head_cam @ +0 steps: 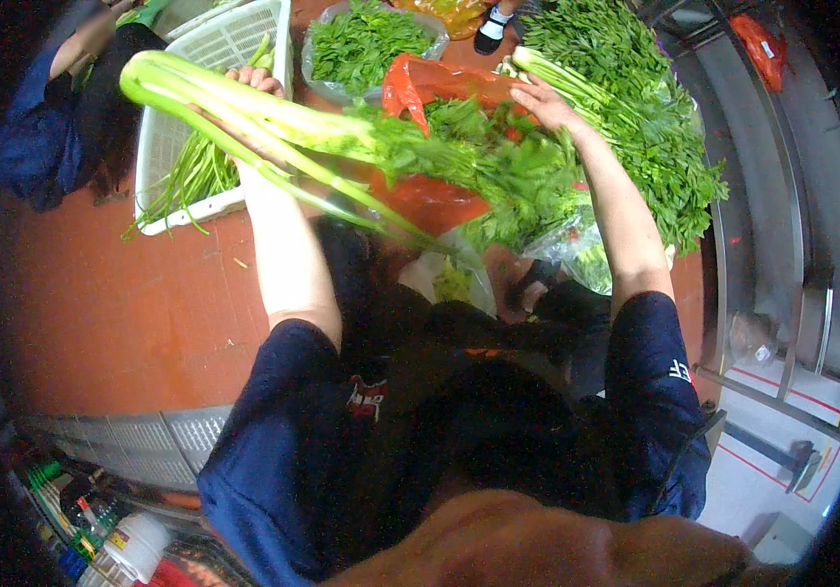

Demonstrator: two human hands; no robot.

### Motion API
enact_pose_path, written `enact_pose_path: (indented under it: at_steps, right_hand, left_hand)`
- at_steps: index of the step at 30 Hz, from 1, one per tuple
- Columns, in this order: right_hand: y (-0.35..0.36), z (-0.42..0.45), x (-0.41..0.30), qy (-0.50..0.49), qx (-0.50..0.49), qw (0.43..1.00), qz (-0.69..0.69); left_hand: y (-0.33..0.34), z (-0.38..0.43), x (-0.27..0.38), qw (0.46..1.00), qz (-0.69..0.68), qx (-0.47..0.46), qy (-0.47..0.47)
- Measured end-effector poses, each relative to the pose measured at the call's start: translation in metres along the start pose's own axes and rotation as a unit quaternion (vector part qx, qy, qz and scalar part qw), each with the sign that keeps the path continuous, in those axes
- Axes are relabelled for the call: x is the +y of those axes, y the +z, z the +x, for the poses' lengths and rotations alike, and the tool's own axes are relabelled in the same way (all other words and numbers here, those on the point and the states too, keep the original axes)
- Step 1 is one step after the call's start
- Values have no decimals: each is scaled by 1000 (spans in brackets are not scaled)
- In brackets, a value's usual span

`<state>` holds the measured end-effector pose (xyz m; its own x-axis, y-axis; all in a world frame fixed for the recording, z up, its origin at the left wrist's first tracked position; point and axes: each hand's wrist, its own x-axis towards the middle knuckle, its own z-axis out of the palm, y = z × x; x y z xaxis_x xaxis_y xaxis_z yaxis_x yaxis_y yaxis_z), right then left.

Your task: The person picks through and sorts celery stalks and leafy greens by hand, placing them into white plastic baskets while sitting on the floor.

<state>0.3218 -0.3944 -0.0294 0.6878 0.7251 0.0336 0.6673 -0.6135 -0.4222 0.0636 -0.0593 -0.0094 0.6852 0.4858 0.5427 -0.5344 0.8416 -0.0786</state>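
Observation:
A head of celery lies across my left hand, which grips its pale stalks with the thumb over them. Its root end points left, and its leafy tops trail right, blurred, over an open red plastic bag. One thin stalk hangs apart, down towards my lap. At the bag's far right rim is my right hand, fingers stretched to the left. Whether those fingers pinch the plastic I cannot tell. More celery leaves show in and around the bag.
A white plastic crate with green stalks stands at the left, beside another person's arm. Leafy greens fill a clear bag ahead. Heaped celery lies at the right, near metal racking. Another person's shoe shows beyond.

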Motion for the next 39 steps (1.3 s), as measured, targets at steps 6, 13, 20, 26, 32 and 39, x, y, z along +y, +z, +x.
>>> enact_pose_path:
  at_steps: [6, 13, 20, 26, 32, 39]
  right_hand:
    - [-37, -30, -166, -135, -48, 960, 240]
    - [-5, -38, -213, -275, -1, 956, 104]
    - [-46, -67, -204, -18, -433, 682, 590]
    - [2, -115, -213, 1, -393, 635, 665]
    - [-2, -117, -232, 8, -223, 741, 634]
    - [-24, -106, -233, 27, -181, 789, 587]
  left_hand:
    - [18, -11, -10, 983, 140, 112, 45]
    - [20, -8, -38, 937, 293, 180, 57]
    - [31, -10, -41, 985, 165, 3, -43]
    - [18, -3, -55, 986, 152, -54, -46]
    - [-23, 17, -38, 988, 76, -94, -97]
    - [22, 17, -54, 916, 300, 262, 56]
